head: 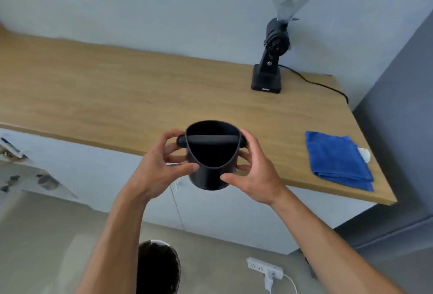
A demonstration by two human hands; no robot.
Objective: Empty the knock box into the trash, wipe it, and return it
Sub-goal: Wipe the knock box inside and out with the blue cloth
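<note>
The knock box (212, 165) looks hard, smooth and light. The left hand (161, 169) and right hand (255, 174) squeeze its round sides, a good place to hold.

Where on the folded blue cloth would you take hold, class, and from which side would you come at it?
Best guess: pinch the blue cloth at its near stacked edge, coming from the front of the wooden counter. It lies flat and folded by the counter's front edge, so the layers there lift together. Both the left hand and right hand currently hold the black knock box, so one must let go first.
</note>
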